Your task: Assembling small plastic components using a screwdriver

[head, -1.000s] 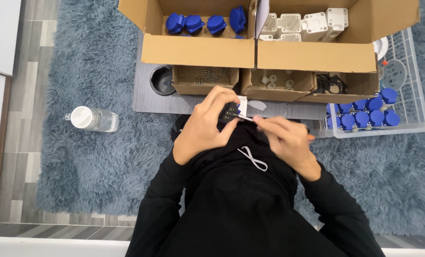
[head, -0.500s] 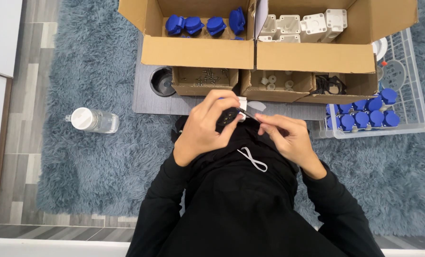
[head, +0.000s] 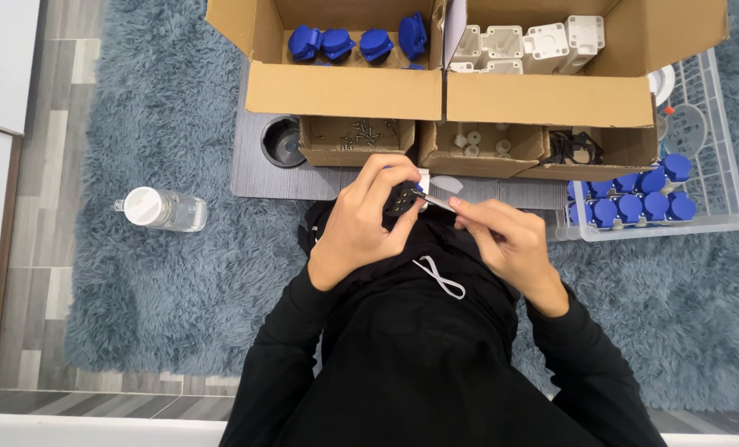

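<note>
My left hand (head: 361,222) grips a small black and white part (head: 408,195) in front of my chest, fingers curled round it. My right hand (head: 503,240) pinches a thin metal tool (head: 437,203) whose tip touches the part. Both hands are close together above my black hoodie. Just beyond them stand small open cardboard boxes: one with screws (head: 359,136), one with small white pieces (head: 479,142), one with black rings (head: 575,149).
Two large cardboard boxes at the back hold blue caps (head: 355,43) and white plastic housings (head: 535,41). A clear tray (head: 721,207) at right holds several blue-capped parts (head: 634,194). A plastic bottle (head: 161,209) lies on the grey shaggy rug (head: 163,314). A black cup (head: 283,142) sits on a grey board.
My hands stay almost in place. The right hand has shifted slightly, keeping the tool's tip against the part held in my left hand.
</note>
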